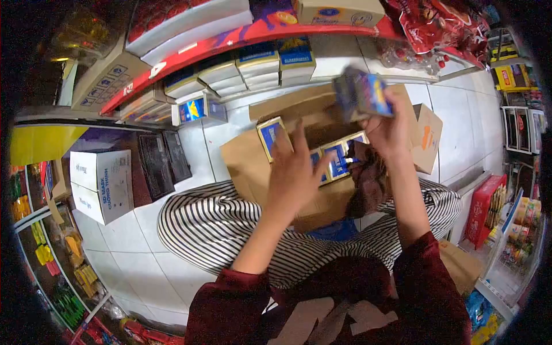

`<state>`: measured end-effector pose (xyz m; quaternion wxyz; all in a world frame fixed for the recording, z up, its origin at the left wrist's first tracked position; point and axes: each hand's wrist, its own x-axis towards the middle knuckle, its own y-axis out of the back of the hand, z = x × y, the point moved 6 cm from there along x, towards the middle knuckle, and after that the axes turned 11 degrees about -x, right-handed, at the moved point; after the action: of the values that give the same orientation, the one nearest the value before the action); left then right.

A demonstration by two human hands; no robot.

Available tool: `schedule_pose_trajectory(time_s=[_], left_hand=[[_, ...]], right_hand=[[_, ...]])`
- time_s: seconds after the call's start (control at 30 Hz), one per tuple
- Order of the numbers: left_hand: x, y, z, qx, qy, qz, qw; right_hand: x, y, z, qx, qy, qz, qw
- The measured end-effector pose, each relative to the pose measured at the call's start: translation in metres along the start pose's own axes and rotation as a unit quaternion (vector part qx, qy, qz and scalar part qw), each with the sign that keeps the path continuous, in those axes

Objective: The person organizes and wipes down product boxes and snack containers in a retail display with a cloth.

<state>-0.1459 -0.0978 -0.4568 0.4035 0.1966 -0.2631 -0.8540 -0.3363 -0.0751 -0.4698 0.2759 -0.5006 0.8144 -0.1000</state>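
Observation:
My right hand grips a small blue-and-yellow carton, blurred by motion, above the right far side of an open cardboard box. My left hand hovers over the same box with its fingers spread, holding nothing. Inside the box, a blue-and-gold carton stands at the left, and more blue cartons sit near the right, partly behind my left fingers. A crumpled dark brown cloth lies over the box's right side, below my right wrist.
Beyond the box, stacks of similar cartons line the bottom shelf under a red shelf edge. One carton lies on the tiled floor. A white box stands left, an orange-marked carton right. Stocked racks flank both sides.

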Motion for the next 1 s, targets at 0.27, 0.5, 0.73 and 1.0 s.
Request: schedule_pose_trajectory(time_s=[0.27, 0.5, 0.73, 1.0], left_hand=[[-0.039, -0.083, 0.032, -0.001, -0.024, -0.196, 0.980], [-0.071, -0.134, 0.016, 0.005, -0.061, -0.250, 0.966], [-0.049, -0.112, 0.008, -0.016, 0.004, -0.264, 0.964], [-0.004, -0.069, -0.009, -0.012, 0.060, -0.186, 0.981]], right_hand=[[0.069, -0.072, -0.123, -0.115, 0.161, 0.004, 0.980], [0.051, -0.065, -0.073, -0.208, 0.005, -0.014, 0.978], [-0.040, 0.049, -0.010, -0.467, 0.155, 0.234, 0.839], [-0.133, 0.122, 0.130, -0.755, 0.120, 0.189, 0.616]])
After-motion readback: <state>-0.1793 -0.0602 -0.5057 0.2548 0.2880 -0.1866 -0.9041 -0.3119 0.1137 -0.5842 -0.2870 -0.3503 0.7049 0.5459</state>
